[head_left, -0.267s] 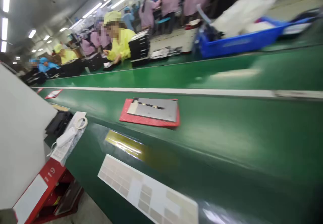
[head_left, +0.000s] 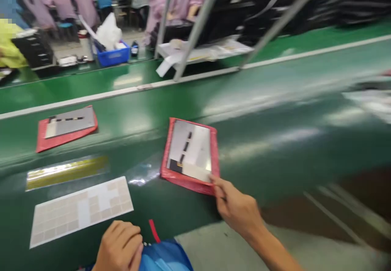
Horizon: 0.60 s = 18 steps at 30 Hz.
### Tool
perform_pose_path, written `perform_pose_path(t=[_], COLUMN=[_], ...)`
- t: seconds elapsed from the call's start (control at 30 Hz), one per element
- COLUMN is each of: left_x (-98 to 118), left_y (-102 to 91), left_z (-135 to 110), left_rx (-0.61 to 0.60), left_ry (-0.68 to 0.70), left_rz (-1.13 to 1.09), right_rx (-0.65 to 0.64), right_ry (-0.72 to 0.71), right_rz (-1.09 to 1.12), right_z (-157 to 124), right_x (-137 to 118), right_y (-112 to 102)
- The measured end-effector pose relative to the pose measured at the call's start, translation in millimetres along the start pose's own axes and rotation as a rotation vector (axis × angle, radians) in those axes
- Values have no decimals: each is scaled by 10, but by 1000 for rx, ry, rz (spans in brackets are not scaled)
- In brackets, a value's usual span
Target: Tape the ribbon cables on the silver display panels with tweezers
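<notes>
My right hand (head_left: 236, 206) pinches the near right corner of a red padded sheet (head_left: 215, 153). On that sheet lies a flat grey screen panel (head_left: 195, 148) with a black strip and a pale band along its near edge. My fingertips are close to the panel's corner; whether they touch it I cannot tell. At the bench's front edge, my left hand (head_left: 119, 244) is closed with fingers curled; anything inside it is hidden. Beyond it lies a white sheet of beige labels (head_left: 58, 218), some of them gone.
Another grey panel (head_left: 73, 121) rests on a red sheet (head_left: 42, 138) on the green belt (head_left: 131, 120), at left. A yellow clear-edged strip (head_left: 67, 171) lies nearer. Metal posts (head_left: 198, 26) rise by a white shelf (head_left: 210, 53). A blue bin (head_left: 114, 56) and co-workers are across.
The view has swung right, so the first panel, the yellow strip and the label sheet now appear farther left. Both my hands and the second red sheet with its panel have come into view.
</notes>
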<state>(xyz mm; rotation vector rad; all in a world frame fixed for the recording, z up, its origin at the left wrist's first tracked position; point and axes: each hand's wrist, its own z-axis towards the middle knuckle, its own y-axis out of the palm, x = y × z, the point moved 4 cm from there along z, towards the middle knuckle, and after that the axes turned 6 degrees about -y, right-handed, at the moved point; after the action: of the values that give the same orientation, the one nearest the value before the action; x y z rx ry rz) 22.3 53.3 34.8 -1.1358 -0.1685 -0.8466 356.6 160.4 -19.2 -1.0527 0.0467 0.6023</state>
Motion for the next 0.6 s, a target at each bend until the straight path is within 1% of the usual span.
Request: perform_pose_path(t=[0.03, 0.07, 0.1, 0.17, 0.23, 0.33, 0.4, 0.47, 0.53, 0.6], left_x=[42, 100, 167, 286, 353, 374, 368, 368, 393, 431], left_y=[-14, -25, -26, 30, 165, 464, 653, 777, 824, 809], left_z=[110, 219, 321, 501, 644, 769, 768, 692, 564, 431], left_rx=[-13, -18, -15, -4, -12, -116, -212, -291, -354, -391], left_ry=[3, 10, 20, 33, 49, 114, 150, 162, 179, 194], left_rz=[-19, -34, -46, -50, -23, 104, 233, 352, 429, 472], right_rx=[1, -3, -9, -28, -45, -68, -83, -98, -104, -109], right_ry=[1, -4, -9, -20, -49, -101, -153, -210, -259, -300], right_rz=[-41, -66, -76, -68, -43, -13, -9, -22, -37, -14], right_z=[-166, -287, -371, -459, -493, -535, -582, -644, -699, -721], right_x=[9, -3, -26, -77, -114, -119, -112, -110, -110, -116], right_y=[-142, -230, -275, -294, -295, -348, -406, -461, -503, -532])
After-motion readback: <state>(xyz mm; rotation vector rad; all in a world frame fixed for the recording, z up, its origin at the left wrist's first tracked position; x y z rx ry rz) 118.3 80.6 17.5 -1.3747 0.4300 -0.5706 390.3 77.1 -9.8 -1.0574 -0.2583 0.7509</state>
